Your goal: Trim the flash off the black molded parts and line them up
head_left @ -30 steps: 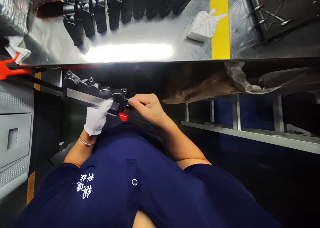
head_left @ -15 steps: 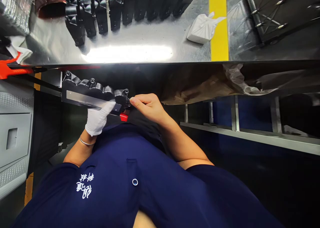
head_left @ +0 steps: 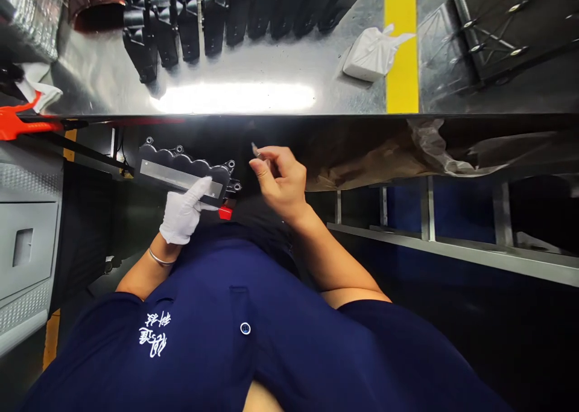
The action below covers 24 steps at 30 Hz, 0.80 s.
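Note:
In my left hand (head_left: 181,216), in a white glove, is a black molded housing (head_left: 181,155) with a scalloped edge and screw lugs. A pale grey strip (head_left: 169,175) lies along its flat face, and my gloved fingers press its right end. My bare right hand (head_left: 284,180) is raised just right of the housing, apart from it. Its thumb and fingers pinch a small pointed tool (head_left: 255,149), most of it hidden in the hand. Just below the housing's right end is a small red piece (head_left: 225,212).
Along the metal bench (head_left: 271,62) ahead stand several black housings (head_left: 212,26) in a row. A white wrapped block (head_left: 368,56) sits beside yellow tape (head_left: 401,56). An orange-red handle (head_left: 27,125) is at left. Below the bench, right, are brown sheeting (head_left: 362,164) and a metal frame (head_left: 429,237).
My right hand has moved away from the housing's end, to the right and slightly up, and the pointed tip now shows. The housing has tilted so its flat face shows more.

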Motion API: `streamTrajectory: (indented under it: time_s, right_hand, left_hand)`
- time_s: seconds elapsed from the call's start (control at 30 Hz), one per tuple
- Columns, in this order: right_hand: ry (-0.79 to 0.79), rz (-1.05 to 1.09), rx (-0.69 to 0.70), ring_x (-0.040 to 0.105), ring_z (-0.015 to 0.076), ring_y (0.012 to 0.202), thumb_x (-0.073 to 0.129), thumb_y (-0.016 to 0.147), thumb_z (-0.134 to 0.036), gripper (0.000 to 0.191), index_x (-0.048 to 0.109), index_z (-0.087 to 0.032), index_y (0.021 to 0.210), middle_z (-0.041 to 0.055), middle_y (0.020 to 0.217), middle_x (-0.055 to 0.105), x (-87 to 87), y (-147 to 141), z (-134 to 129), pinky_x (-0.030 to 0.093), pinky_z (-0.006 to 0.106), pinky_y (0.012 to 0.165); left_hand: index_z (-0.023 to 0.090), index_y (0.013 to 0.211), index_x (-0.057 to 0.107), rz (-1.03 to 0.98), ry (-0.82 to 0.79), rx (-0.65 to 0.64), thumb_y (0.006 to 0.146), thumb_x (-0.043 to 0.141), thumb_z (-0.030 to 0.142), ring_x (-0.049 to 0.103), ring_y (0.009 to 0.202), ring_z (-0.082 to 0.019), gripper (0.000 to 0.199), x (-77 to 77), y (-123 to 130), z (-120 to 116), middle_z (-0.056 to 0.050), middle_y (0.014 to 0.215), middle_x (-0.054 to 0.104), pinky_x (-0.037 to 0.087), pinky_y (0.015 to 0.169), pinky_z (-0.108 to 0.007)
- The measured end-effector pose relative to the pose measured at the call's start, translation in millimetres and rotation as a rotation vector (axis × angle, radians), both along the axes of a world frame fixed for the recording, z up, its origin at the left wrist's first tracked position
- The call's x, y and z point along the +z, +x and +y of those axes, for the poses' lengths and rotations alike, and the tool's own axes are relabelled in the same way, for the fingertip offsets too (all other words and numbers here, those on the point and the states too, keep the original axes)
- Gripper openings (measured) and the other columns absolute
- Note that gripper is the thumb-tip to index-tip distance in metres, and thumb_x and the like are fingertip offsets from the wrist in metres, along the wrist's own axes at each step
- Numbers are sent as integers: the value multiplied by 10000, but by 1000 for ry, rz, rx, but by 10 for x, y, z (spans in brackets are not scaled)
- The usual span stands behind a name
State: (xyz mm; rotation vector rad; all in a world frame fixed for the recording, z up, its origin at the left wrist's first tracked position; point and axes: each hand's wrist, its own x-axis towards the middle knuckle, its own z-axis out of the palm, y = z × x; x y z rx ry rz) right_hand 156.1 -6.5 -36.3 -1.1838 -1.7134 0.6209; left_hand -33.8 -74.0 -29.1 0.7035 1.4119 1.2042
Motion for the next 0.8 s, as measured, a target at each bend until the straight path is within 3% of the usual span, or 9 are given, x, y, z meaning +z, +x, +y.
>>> streamTrajectory:
  time_s: [0.13, 0.3, 0.57, 0.7, 0.8]
  right_hand:
    - [22, -111, 211, 601, 141, 659, 433, 991, -382, 340, 671, -180, 857, 48, 721, 663, 49, 23, -78, 464, 270, 628]
    - [61, -178, 146, 649, 140, 646, 489, 971, -346, 336, 705, -162, 792, 65, 739, 728, 38, -47, -151, 465, 257, 610]
    - [47, -266, 99, 672, 148, 661, 459, 984, -369, 389, 727, -161, 794, 68, 743, 745, 45, -84, -184, 455, 260, 610]
    - [0, -305, 168, 646, 133, 636, 448, 987, -383, 412, 713, -165, 759, 61, 725, 732, 64, -51, -172, 426, 253, 594]
    - [7, -352, 310, 599, 121, 582, 457, 978, -406, 425, 700, -170, 721, 47, 660, 697, 120, 47, -79, 382, 255, 562]
  left_hand:
    - [233, 981, 778, 140, 71, -18, 670, 800, 382, 659, 1146, -295, 346, 8, -30, -19, -25, 1196, 712, 658, 766, -331]
    - [252, 1039, 763, 139, 78, -21, 730, 752, 425, 669, 1125, -291, 354, -2, -6, -40, -30, 1220, 699, 662, 754, -360]
    - [234, 1054, 752, 148, 36, 39, 737, 734, 478, 640, 1176, -300, 401, 1, 63, -21, -57, 1175, 717, 628, 876, -423]
    - [222, 964, 771, 231, 76, 9, 745, 736, 412, 633, 1188, -300, 292, 107, 57, -11, -48, 1148, 728, 600, 934, -433]
    - [203, 888, 781, 259, 60, -12, 723, 762, 347, 657, 1149, -295, 219, 215, 36, 6, -41, 1083, 750, 571, 984, -413]
